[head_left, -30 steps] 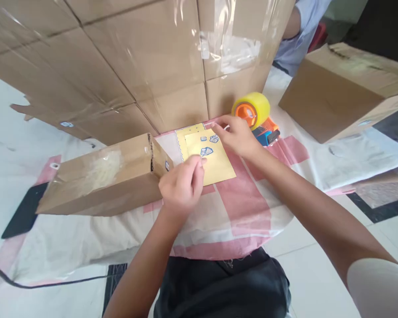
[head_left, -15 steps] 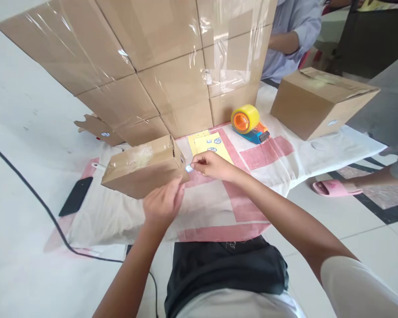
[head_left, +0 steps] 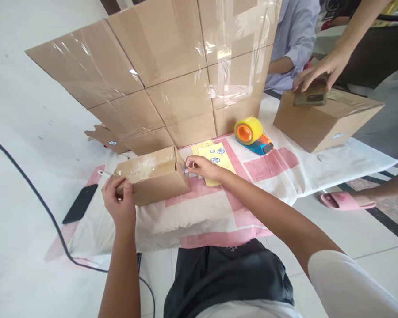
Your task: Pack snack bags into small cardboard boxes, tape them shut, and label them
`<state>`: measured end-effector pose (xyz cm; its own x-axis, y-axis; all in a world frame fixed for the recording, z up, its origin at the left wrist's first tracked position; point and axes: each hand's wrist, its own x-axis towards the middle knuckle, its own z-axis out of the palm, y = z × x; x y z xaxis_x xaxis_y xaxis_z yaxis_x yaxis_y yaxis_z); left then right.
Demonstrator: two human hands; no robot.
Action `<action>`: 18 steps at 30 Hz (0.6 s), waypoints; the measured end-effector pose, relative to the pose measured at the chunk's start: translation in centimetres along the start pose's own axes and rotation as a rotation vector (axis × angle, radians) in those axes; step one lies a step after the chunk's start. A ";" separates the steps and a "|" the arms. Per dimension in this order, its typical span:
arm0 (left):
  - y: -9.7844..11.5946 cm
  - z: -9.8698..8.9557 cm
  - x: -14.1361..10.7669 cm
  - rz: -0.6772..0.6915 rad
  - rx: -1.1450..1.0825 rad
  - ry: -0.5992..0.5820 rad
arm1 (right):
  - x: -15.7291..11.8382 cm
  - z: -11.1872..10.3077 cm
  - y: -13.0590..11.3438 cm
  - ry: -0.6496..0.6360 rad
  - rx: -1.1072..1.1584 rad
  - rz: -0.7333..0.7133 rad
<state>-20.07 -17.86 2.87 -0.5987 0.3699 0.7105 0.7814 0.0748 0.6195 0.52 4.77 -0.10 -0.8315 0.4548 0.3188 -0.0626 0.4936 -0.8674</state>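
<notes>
Long brown cardboard box (head_left: pixel 157 181) sits left of centre on the cloth-covered tabletop (head_left: pixel 215 214). Left hand (head_left: pixel 119 196) grasps its left end, thumb on near side. Right hand (head_left: pixel 199 168): fingers bunched at small blue-and-white label (head_left: pixel 185 170), box's right end; pinching or pressing, cannot tell. Box probably light, stiff-walled, slick over tape; hold by the ends. Label likely thin, bendy; take by an edge. Box looks closed, contents hidden. Likewise closed brown carton (head_left: pixel 305 121) at right, film-wrapped stack of brown cardboard boxes (head_left: pixel 179 95) upper centre.

White short-sleeved top (head_left: pixel 341 282), black lower garment (head_left: pixel 228 276)
</notes>
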 end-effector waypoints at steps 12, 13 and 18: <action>-4.0 -0.9 0.9 0.141 -0.096 0.026 | -1.7 1.7 -4.1 -0.223 -0.212 -0.035; -3.9 -0.8 0.8 0.154 -0.109 0.030 | -1.8 1.9 -4.6 -0.221 -0.289 -0.036; -1.0 -0.4 0.5 0.168 -0.167 0.064 | -3.9 2.9 -6.7 -0.200 -0.437 -0.011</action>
<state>-21.18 -18.17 2.76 -0.4769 0.3040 0.8247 0.8342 -0.1391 0.5336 2.54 -2.51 3.39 -0.9247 0.3177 0.2097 0.1305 0.7822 -0.6092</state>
